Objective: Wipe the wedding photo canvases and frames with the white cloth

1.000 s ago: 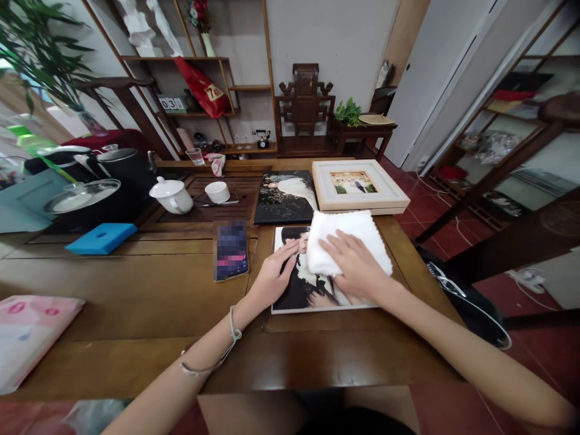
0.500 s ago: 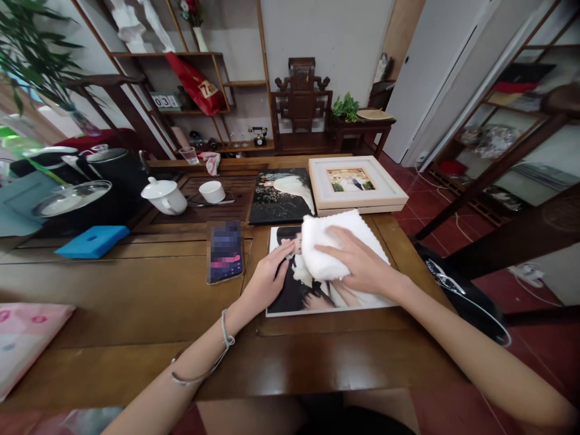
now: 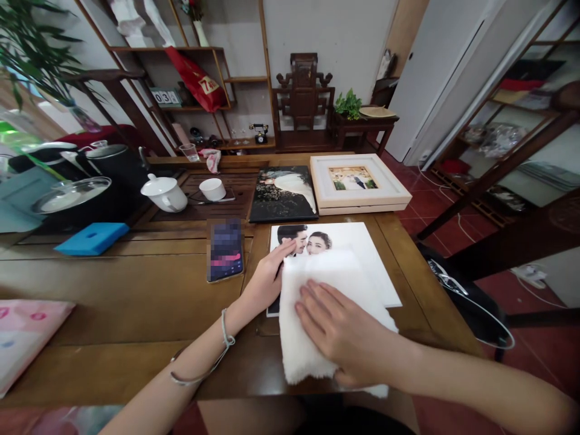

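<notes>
A photo panel [image 3: 356, 241] of two people on a white ground lies flat on the wooden table [image 3: 181, 320]. My left hand [image 3: 268, 275] rests on its left side, fingers stretched out over the picture. Under my right hand [image 3: 344, 329] is a folded white towel [image 3: 296, 353], gripped and pressed down by bent fingers; the thumb is partly hidden below. The towel covers the lower part of the panel and reaches past its near edge to the table's front edge.
Behind the panel lie a dark photo panel [image 3: 283, 196] and a pale wooden picture frame [image 3: 380, 199]. To the left are a phone [image 3: 225, 251], a blue box [image 3: 92, 238], a lidded white teapot [image 3: 164, 193], a small white cup [image 3: 212, 190] and a pink packet [image 3: 29, 338].
My right hand has drawn the towel toward me, down the panel, uncovering the two faces and the upper right. The towel looks more spread out. My left hand stays put.
</notes>
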### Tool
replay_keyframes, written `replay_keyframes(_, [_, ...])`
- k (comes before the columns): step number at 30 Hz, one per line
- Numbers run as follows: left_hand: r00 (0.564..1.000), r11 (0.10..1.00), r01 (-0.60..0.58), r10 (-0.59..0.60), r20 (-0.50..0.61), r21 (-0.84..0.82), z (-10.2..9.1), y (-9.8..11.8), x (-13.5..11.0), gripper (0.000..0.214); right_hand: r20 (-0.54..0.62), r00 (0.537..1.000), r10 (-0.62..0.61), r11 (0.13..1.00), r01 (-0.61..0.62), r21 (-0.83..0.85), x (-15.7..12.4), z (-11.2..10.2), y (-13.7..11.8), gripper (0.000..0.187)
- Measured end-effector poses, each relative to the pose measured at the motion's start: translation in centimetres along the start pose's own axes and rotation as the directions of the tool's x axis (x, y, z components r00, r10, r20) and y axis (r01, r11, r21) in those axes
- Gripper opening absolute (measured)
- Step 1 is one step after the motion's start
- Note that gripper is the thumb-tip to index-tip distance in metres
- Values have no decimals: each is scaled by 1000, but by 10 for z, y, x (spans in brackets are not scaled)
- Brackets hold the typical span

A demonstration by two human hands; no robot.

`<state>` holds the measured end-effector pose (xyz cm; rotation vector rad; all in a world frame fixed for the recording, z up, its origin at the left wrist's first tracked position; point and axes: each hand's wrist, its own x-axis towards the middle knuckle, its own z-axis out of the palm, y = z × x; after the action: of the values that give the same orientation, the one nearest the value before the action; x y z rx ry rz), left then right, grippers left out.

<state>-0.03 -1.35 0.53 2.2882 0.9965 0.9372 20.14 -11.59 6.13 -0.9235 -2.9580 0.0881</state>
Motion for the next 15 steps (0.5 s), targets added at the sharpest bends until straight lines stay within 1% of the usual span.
replay_keyframes(1, [1000,1000,-7,8,5,-9,0,0,0,49,1,1000,-18,999,18,38,-1,0,5,87])
replay_keyframes(3, [1000,1000,-8,8,5,-7,0,-1,0,48,-2,1000,12,993,-12,116,-1,-1,25,85])
replay_keyframes(5, [1000,1000,3,-3,-4,18,0,0,1,44,-29,994,101,983,-95,158,-1,-1,52,82])
replay_keyframes(7, [1000,999,7,-6,-9,43,1,0,1,41,-68,974,217,967,-205,149,-1,0,77,77])
replay_keyframes(9, [1000,999,-2,2,-11,52,2,1,1,38,-94,939,332,940,-320,118,-3,2,96,72])
replay_keyframes(11, [1000,999,-6,7,-11,53,2,0,1,37,-94,892,441,897,-436,73,-7,2,106,71])
replay_keyframes(13, [1000,999,-7,8,-11,53,3,-1,0,35,-86,840,536,843,-537,9,-11,0,108,71])
replay_keyframes(15, [1000,999,-10,11,-14,49,4,-1,-1,35,-80,800,595,797,-600,-66,-16,-3,102,69])
